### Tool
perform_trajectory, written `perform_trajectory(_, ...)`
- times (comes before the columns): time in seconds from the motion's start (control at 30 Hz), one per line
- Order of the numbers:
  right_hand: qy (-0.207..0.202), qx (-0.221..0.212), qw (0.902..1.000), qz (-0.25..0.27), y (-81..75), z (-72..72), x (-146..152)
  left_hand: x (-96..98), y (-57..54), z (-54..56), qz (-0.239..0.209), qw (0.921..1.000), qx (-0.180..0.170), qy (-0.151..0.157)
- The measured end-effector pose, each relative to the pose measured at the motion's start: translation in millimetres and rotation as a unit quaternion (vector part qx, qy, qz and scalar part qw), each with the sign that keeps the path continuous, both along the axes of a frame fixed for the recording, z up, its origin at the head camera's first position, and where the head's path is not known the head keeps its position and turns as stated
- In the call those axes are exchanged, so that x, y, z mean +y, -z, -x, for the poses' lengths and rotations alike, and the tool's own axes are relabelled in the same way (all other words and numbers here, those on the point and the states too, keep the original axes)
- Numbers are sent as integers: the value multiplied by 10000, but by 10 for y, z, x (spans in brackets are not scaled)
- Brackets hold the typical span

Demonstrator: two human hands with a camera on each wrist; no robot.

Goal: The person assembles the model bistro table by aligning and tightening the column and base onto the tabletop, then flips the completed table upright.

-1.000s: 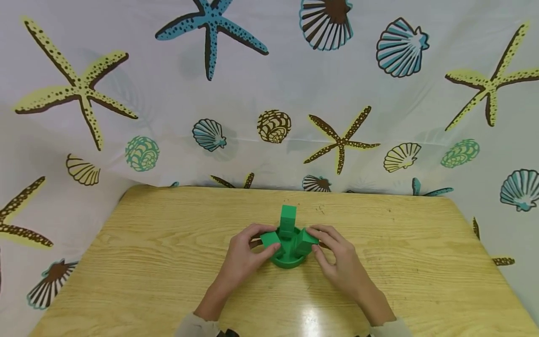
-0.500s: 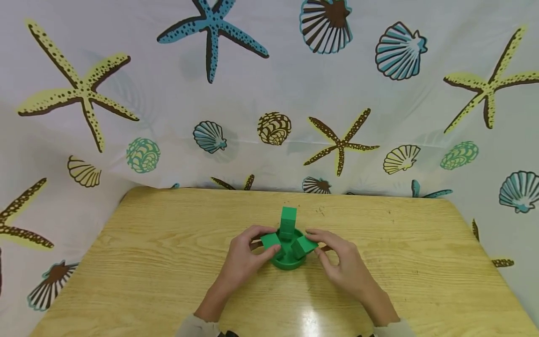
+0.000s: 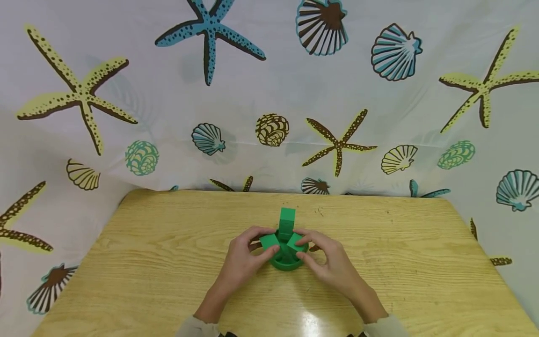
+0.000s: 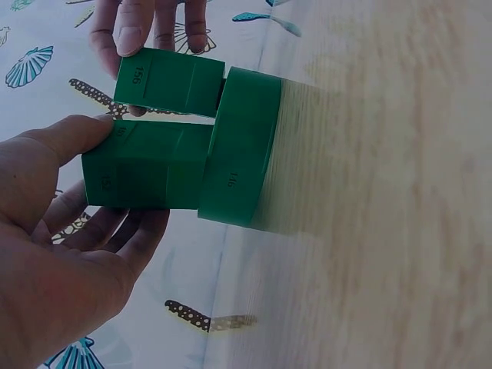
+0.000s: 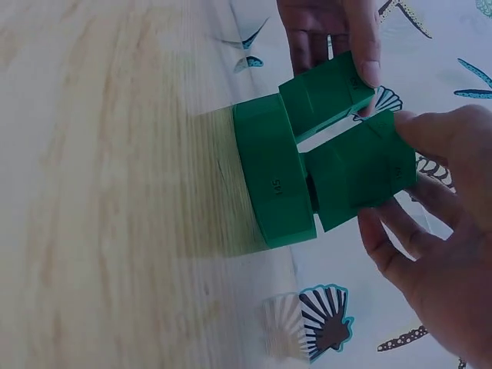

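A round green base [image 3: 286,267] rests on the wooden table, with green blocks rising from it. My left hand [image 3: 241,256] holds the left block [image 4: 146,165], thumb on the near side and fingers behind. Between the thumb and fingers of my right hand [image 3: 332,263] is the right block [image 5: 361,169], leaning slightly against the base in the right wrist view, its lower end at the rim. Behind these two a third green block [image 3: 287,218] stands upright, untouched. Small dark numbers mark the base wall [image 4: 238,154] and the blocks.
Bare wood of the tabletop [image 3: 168,243] surrounds the base. A white cloth [image 3: 236,93] printed with starfish and shells hangs behind the table and along its sides. A bright reflection shows on the wood near the front.
My right hand has shifted left, turning and drawing the right block inward over the base. The left hand, its block and the back block have stayed put.
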State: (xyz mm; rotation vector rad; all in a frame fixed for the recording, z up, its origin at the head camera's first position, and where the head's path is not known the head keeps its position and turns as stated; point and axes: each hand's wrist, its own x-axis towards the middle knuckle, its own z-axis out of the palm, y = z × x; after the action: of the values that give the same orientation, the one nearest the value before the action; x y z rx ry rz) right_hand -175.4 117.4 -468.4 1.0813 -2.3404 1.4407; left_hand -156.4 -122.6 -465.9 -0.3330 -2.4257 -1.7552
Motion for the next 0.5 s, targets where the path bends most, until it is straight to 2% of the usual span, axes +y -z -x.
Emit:
perform_trajectory(0.17,301,195,9992,-159,-1,11,-23,-6,9,6,-40,10000,22,-1)
perform_trajectory(0.27,349,193,9991,-170,-12,27,-52,-19,3,9,-37,10000,25,5)
perform_trajectory(0.5,58,67,9999,-54,-4,53,-32,-21,30,21,-88,9999,58,48)
